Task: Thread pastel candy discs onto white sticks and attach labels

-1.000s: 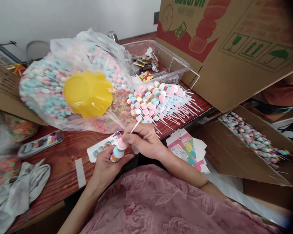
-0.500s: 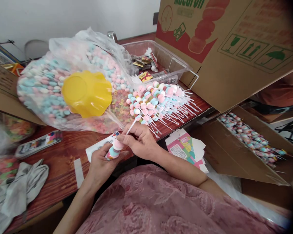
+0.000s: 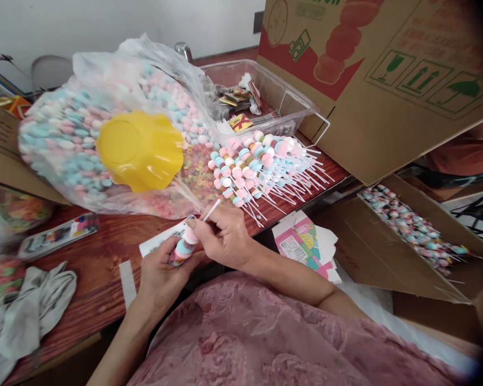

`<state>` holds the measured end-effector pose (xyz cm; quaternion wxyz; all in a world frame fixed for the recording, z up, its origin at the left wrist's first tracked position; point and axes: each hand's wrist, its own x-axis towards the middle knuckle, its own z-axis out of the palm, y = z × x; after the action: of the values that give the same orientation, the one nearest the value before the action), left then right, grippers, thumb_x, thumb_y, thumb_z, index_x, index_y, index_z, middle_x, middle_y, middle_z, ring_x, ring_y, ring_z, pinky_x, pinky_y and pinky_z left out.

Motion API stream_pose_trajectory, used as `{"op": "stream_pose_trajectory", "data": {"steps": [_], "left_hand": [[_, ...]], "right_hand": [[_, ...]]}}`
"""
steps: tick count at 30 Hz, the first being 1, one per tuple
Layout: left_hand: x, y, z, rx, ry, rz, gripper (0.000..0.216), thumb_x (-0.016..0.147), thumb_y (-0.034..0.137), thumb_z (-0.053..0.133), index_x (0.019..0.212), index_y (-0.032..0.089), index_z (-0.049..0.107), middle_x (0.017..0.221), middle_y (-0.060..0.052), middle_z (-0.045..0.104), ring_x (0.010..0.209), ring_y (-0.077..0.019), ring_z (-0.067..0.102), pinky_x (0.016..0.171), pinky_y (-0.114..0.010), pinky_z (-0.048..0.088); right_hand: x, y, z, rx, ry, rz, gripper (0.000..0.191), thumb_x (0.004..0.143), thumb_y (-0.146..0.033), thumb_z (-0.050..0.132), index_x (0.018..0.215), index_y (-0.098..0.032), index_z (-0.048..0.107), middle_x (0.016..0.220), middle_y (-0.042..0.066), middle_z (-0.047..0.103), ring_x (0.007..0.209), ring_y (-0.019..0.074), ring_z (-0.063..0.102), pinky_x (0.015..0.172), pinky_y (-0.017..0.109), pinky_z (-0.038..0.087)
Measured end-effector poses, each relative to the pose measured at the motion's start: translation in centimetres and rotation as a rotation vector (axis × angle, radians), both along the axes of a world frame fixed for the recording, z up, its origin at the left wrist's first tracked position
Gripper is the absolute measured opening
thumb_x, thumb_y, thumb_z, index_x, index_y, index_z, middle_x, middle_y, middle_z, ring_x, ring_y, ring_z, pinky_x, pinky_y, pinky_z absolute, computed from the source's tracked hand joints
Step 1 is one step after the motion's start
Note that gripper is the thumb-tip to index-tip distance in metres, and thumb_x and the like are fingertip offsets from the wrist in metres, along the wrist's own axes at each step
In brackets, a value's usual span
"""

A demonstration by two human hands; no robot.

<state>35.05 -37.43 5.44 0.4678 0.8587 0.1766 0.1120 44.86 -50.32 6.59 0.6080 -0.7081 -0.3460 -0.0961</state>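
L hand point(image 3: 159, 271) grips candy stack point(image 3: 184, 247); R hand point(image 3: 224, 236) pinches stick point(image 3: 210, 210) w/ fingertips.

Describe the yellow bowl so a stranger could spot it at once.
Find the big clear bag of pastel sweets on the wooden table. The bowl rests against it, bottom showing. It is the only solid yellow thing, with a wavy rim.

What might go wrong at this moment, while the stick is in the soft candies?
1. The right hand grips the white stick entering the candy stack held in the left hand. The tip might exit sideways or prick that hand.
2. The pile of finished skewers lies close to the edge of the table, sticks pointing outward. A sleeve might sweep some off.
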Motion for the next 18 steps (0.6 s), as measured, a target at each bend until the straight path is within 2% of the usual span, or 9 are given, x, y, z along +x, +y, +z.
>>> {"op": "stream_pose_trajectory", "data": {"steps": [3,7,11,14,18], "left_hand": [[0.3,0.0,0.0,0.013,-0.033,-0.016,0.026,0.062,0.035,0.077,0.079,0.017,0.068,0.063,0.003,0.061,0.058,-0.0127,0.052,0.054,-0.023,0.044],[0.3,-0.3,-0.1,-0.090,-0.028,-0.063,0.025,0.065,0.036,0.076,0.074,0.016,0.066,0.062,0.003,0.060,0.057,-0.0118,0.051,0.054,-0.023,0.044],[-0.1,0.2,0.1,-0.188,0.053,-0.052,0.040,0.064,0.038,0.080,0.096,0.017,0.069,0.078,0.000,0.069,0.067,-0.0150,0.059,0.063,-0.025,0.049],[-0.4,1.0,0.0,-0.194,0.116,-0.060,0.052,0.062,0.040,0.083,0.106,0.017,0.069,0.087,-0.003,0.072,0.074,-0.0186,0.063,0.067,-0.027,0.051],[-0.8,1.8,-0.6,-0.127,0.131,-0.012,0.044,0.062,0.042,0.082,0.097,0.018,0.072,0.077,-0.002,0.071,0.071,-0.0201,0.063,0.062,-0.027,0.050]], "right_hand": [[-0.9,0.9,-0.5,0.027,0.032,0.052,0.028,0.087,-0.029,0.053,0.062,-0.019,0.048,0.058,-0.002,0.051,0.054,0.0095,0.045,0.057,0.025,0.038],[-0.7,1.8,-1.3,-0.001,0.280,0.201,0.029,0.084,-0.031,0.057,0.059,-0.018,0.050,0.054,-0.005,0.046,0.052,0.0079,0.041,0.051,0.022,0.033],[0.6,1.9,-2.2,0.104,0.442,0.216,0.029,0.083,-0.036,0.059,0.061,-0.018,0.053,0.055,-0.005,0.046,0.052,0.0082,0.041,0.050,0.022,0.034],[1.4,1.4,-2.1,0.132,0.397,0.237,0.027,0.085,-0.036,0.058,0.065,-0.018,0.055,0.059,-0.004,0.051,0.056,0.0091,0.045,0.055,0.022,0.038],[1.5,0.9,-1.7,-0.023,0.264,0.305,0.027,0.087,-0.032,0.057,0.064,-0.017,0.056,0.060,-0.003,0.053,0.059,0.0095,0.046,0.058,0.023,0.038]]}}
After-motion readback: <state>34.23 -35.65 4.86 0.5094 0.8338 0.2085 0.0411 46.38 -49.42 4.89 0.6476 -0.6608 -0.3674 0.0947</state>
